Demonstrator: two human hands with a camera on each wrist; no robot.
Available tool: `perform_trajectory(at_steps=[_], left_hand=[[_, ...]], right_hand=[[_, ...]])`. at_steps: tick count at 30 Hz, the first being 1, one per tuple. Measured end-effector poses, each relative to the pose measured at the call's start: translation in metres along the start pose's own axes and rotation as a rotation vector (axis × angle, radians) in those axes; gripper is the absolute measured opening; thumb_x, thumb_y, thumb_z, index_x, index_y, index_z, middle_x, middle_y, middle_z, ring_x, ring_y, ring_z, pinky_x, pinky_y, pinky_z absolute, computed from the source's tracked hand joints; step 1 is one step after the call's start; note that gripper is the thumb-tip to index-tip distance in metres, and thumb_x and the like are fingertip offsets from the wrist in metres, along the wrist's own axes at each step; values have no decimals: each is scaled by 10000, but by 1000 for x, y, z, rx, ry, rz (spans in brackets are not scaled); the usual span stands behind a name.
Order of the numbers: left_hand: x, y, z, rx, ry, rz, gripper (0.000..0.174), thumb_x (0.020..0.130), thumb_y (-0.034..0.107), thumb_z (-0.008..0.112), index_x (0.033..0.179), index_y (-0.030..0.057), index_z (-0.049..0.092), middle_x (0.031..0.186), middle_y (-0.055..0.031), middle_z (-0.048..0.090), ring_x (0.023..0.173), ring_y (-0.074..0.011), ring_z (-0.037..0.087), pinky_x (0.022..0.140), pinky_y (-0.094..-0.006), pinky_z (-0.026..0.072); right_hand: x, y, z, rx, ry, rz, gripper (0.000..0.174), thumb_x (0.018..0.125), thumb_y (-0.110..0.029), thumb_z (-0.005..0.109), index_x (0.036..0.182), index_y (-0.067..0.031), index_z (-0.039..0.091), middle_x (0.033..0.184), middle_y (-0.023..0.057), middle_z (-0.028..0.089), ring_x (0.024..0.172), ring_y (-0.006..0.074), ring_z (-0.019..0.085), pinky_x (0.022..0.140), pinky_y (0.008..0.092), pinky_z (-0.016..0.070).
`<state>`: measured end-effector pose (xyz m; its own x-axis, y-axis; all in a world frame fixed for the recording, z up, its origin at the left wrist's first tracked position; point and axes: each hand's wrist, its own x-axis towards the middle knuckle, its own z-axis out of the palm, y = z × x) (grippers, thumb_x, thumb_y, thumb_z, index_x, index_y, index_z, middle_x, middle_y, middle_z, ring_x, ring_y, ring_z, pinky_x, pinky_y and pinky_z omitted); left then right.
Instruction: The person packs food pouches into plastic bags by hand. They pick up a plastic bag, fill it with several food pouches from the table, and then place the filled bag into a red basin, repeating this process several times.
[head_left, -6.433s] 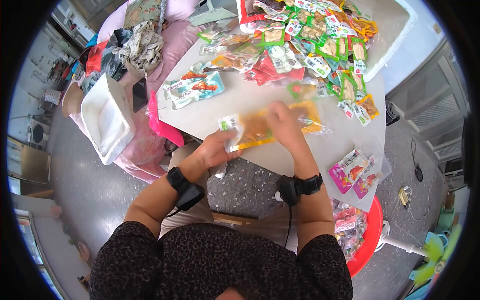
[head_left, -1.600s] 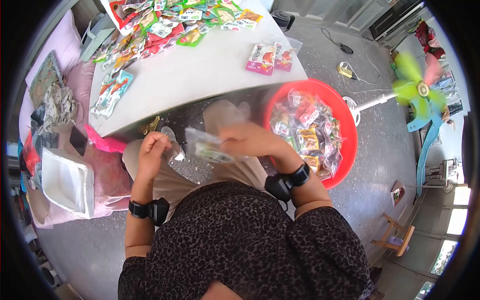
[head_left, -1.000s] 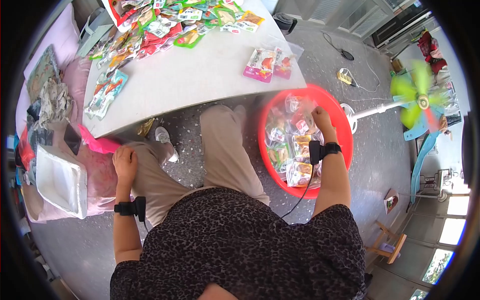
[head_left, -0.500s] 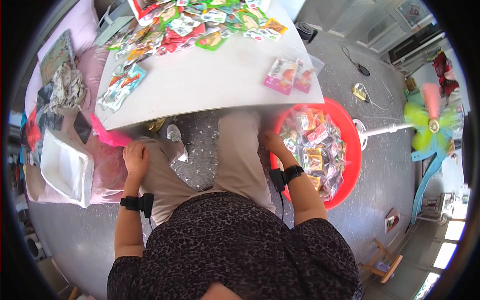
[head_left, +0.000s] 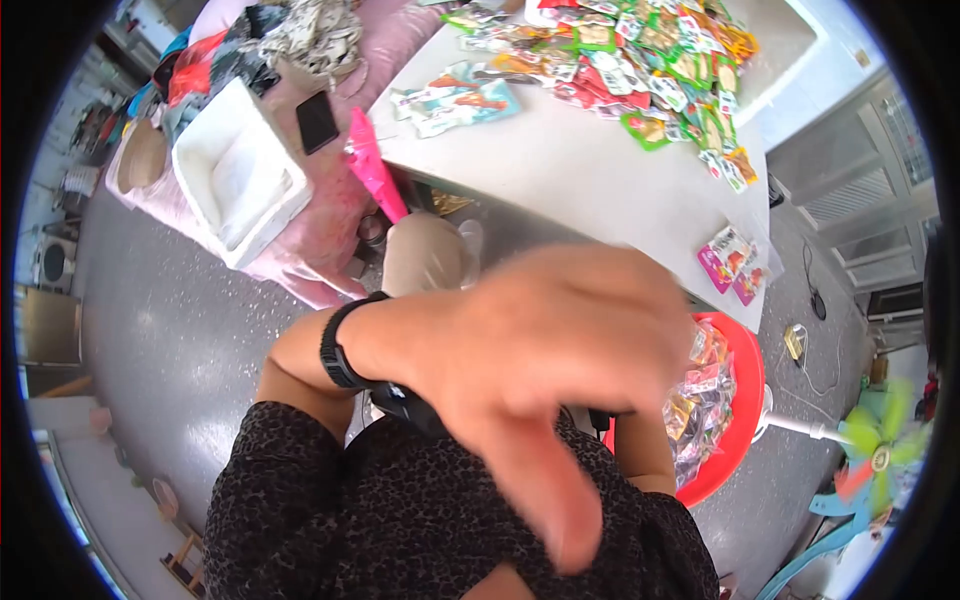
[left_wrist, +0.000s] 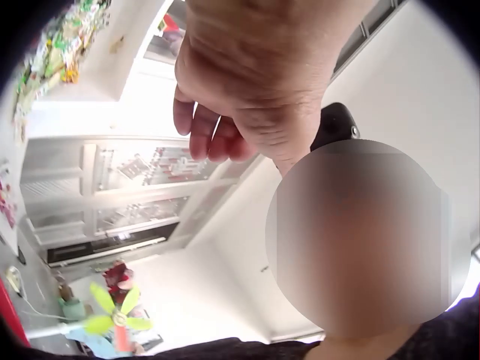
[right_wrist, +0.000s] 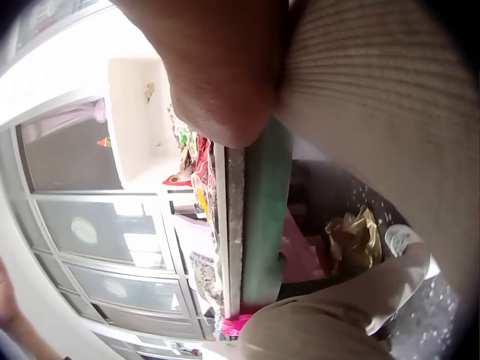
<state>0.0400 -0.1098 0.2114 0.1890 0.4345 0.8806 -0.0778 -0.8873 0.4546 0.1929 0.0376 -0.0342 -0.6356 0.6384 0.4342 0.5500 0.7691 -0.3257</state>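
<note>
My left hand (head_left: 580,330) is raised close under the head camera, blurred, with the thumb sticking out and nothing in its grasp. In the left wrist view the left hand's fingers (left_wrist: 202,139) hang loosely bent, beside a small black device (left_wrist: 335,126) at the blurred-out head. Most of my right hand (right_wrist: 217,82) falls outside the right wrist view; the part that shows lies against a trouser leg (right_wrist: 382,90) by the table edge. The left hand hides it in the head view. Clear-bagged food packets (head_left: 690,410) fill a red tub (head_left: 748,400) at the right.
On the white table (head_left: 590,170) lie a heap of food packets (head_left: 650,60), light-blue packets (head_left: 460,105) and pink-and-white packets (head_left: 728,255). A white foam box (head_left: 240,180) and a phone (head_left: 317,122) sit at the left. A fan (head_left: 880,455) stands beyond the tub.
Both hands held a yellow packet earlier. The right hand then carried a clear-bagged packet, reached over the tub and came back empty. The left hand has risen from the thigh towards the head.
</note>
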Motion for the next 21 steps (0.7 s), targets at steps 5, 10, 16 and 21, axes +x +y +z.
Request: perform_trajectory(at_steps=[5, 10, 16, 21], left_hand=[[23, 24, 33, -288, 58, 70, 434, 671, 400, 624, 815, 7, 506, 799, -105, 506, 726, -257, 502, 610, -332, 415], [29, 35, 50, -360, 112, 87, 410, 666, 379, 629, 793, 10, 502, 775, -104, 501, 719, -264, 496, 607, -339, 409], [32, 40, 56, -377, 129, 88, 383, 658, 354, 635, 767, 13, 497, 747, -102, 495, 710, -274, 489, 602, -348, 403], [23, 35, 41, -214, 103, 13, 362, 653, 333, 640, 745, 15, 493, 724, -100, 489, 702, -282, 482, 598, -355, 397]], right_hand=[[3, -4, 5, 18, -15, -75, 73, 645, -104, 502, 711, -74, 505, 810, 67, 561, 811, 245, 514, 679, 373, 390], [4, -1, 8, 41, -25, -81, 72, 644, -91, 496, 712, -69, 503, 810, 67, 560, 813, 249, 513, 682, 376, 387], [1, 3, 8, 24, -16, -61, 76, 649, -83, 490, 721, -70, 509, 811, 76, 560, 802, 260, 515, 671, 372, 392], [0, 9, 13, 31, -5, -80, 76, 651, -83, 488, 722, -69, 511, 809, 85, 560, 797, 264, 515, 664, 374, 391]])
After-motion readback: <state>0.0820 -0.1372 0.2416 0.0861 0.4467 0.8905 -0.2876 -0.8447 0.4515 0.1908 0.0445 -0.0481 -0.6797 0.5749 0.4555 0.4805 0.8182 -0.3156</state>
